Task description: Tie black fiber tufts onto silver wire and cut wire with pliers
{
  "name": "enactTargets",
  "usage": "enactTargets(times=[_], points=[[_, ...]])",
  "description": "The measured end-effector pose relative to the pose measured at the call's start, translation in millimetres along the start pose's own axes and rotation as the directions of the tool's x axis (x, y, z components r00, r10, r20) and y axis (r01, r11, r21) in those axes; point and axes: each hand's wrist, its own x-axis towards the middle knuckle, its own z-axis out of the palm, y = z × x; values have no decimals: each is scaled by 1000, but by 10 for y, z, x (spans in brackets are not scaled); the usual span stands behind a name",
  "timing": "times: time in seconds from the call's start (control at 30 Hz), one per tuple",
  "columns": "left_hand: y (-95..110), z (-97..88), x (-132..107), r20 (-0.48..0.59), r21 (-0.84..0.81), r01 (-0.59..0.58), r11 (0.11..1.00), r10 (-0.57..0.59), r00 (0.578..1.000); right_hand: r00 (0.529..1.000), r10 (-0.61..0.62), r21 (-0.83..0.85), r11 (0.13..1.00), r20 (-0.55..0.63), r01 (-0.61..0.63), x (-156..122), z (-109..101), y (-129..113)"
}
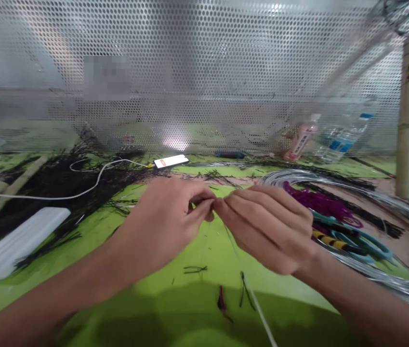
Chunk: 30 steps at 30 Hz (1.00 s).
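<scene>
My left hand (170, 217) and my right hand (267, 224) meet fingertip to fingertip above the green work surface (175, 308). Both are closed in a pinch. A thin pale strand (257, 301) runs down from below my right fingertips toward the front edge of the view. Whatever sits between the left fingertips is too small to make out, and the tip of the strand at the right fingers is hidden. Below the hands lie short dark thread scraps (195, 270), more black scraps (243, 289) and a purple-and-black scrap (221, 303).
At the right are a wire coil (334, 176), purple cord (312, 205), teal-handled scissors (377, 243) and a yellow-black handled tool (337, 242). A lit phone (171, 161), a pink bottle (301, 139) and a clear bottle (345, 142) stand by the perforated metal panel (204, 72). Left lie a white power strip (27, 241) and black fibres (67, 183).
</scene>
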Motion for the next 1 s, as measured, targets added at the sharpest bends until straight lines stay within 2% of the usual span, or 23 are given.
enactTargets(times=[0.07, 0.13, 0.17, 0.23, 0.3, 0.43, 0.6, 0.73, 0.83, 1.0], points=[[6, 7, -10, -44, -3, -17, 1000, 17, 999, 998, 57, 101, 993, -17, -55, 13, 14, 73], [16, 16, -28, -128, 47, -53, 998, 58, 990, 968, 240, 324, 912, 75, -251, 78, -15, 149], [22, 23, -39, -170, 89, -71, 993, 85, 982, 927, 336, 426, 823, 170, -376, 121, -47, 180], [32, 39, -62, -223, 174, -102, 979, 140, 965, 811, 449, 529, 615, 375, -585, 205, -133, 223], [40, 52, -81, -232, 226, -130, 965, 183, 955, 721, 465, 545, 472, 513, -693, 267, -224, 248], [56, 48, -97, -229, 230, -170, 958, 223, 947, 639, 429, 540, 342, 638, -769, 305, -331, 293], [89, -15, -94, -211, 168, -171, 971, 205, 956, 589, 420, 529, 262, 690, -807, 295, -329, 345], [116, -56, -98, -178, 128, -159, 979, 181, 967, 578, 393, 541, 212, 715, -814, 306, -315, 358], [121, -57, -109, -170, 119, -159, 980, 178, 969, 581, 396, 544, 213, 711, -812, 319, -317, 358], [115, -40, -120, -187, 107, -168, 980, 185, 965, 579, 425, 517, 264, 696, -814, 306, -324, 364]])
